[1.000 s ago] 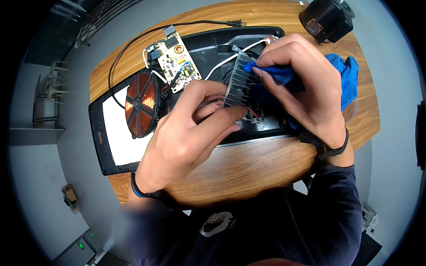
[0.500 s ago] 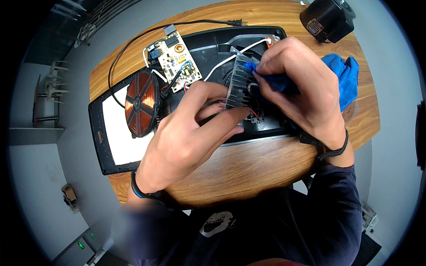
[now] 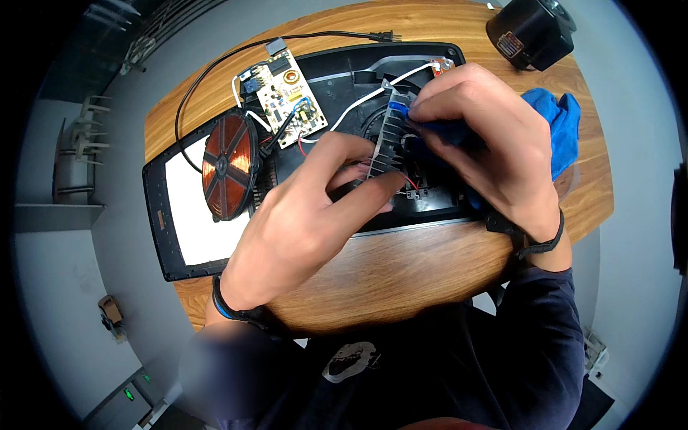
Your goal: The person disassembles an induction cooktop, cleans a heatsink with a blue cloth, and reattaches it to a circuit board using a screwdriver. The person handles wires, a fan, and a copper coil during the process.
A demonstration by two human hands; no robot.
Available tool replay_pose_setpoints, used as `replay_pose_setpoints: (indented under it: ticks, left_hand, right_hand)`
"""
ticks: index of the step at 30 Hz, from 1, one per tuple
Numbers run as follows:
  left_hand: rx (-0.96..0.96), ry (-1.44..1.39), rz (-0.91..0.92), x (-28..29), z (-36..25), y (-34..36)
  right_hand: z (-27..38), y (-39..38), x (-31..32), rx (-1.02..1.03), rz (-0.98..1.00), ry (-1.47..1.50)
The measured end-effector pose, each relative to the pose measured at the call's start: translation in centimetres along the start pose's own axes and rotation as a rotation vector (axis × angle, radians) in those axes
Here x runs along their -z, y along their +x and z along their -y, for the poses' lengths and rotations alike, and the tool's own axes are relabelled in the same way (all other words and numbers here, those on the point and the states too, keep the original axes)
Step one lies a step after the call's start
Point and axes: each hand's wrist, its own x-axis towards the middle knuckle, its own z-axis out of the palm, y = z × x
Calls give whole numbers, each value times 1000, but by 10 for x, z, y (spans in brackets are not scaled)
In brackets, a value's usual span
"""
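My left hand (image 3: 304, 215) is closed around the lower end of a finned grey heat sink (image 3: 387, 136), holding it tilted up over the black plastic housing (image 3: 344, 82). In my right hand (image 3: 491, 136) a blue cloth (image 3: 552, 125) is pinched, and a fold of it presses between the fins near the heat sink's upper end. The rest of the cloth hangs out behind that hand onto the table. Thin red wires run beneath the heat sink. Part of the housing's inside is hidden by my hands.
Left of my hands are a copper coil (image 3: 229, 168), a circuit board (image 3: 290, 93) and a black panel with a white sheet (image 3: 190, 208). A power cord (image 3: 287, 37) curves along the wooden table's (image 3: 401, 276) far side. A black cylindrical device (image 3: 530, 32) stands at the far right.
My right hand has shifted slightly left and up, with the cloth fold now at a different gap between the fins. The heat sink has turned slightly in my left hand.
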Motion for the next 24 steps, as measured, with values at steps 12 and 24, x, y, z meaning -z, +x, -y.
replay_pose_setpoints:
  ticks: [12,24]
  left_hand:
    - [-13,8,-94,-3,2,0]
    - [5,-3,-33,-2,-1,1]
  right_hand:
    - [-2,-1,1,-24,-50,-65]
    - [1,-1,0,19,2,-24]
